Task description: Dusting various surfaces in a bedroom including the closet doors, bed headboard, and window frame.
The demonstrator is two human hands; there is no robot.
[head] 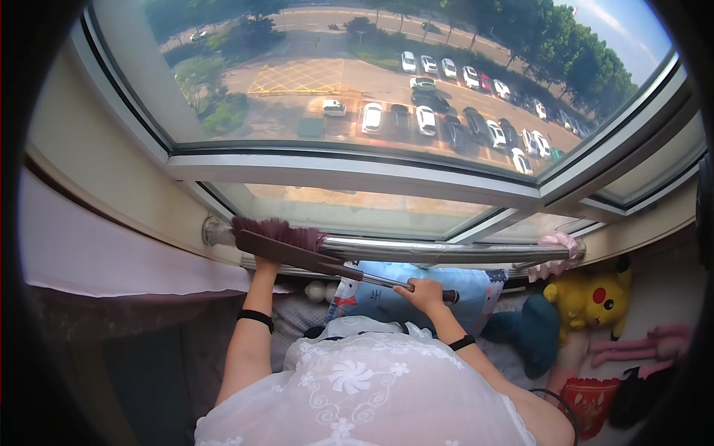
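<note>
My right hand (426, 295) is closed around the metal handle of a long brown brush (295, 253) with dark red bristles. The brush head lies at the left end of a shiny metal rail (424, 250) that runs below the window, its bristles turned towards the rail and glass. My left hand (268, 264) is mostly hidden behind the brush head; only the wrist and a little of the hand show, so its hold cannot be told. Below the rail hangs a light blue printed cloth (413, 290), partly behind the brush handle and my right hand.
A metal-framed window (357, 177) spans the view ahead, with parked cars outside. A pink fabric band (556, 251) wraps the rail's right end. To the right lie a yellow plush toy (594, 304), a teal cushion (530, 334) and a red cloth item (588, 401). A pale curtain (111, 251) hangs left.
</note>
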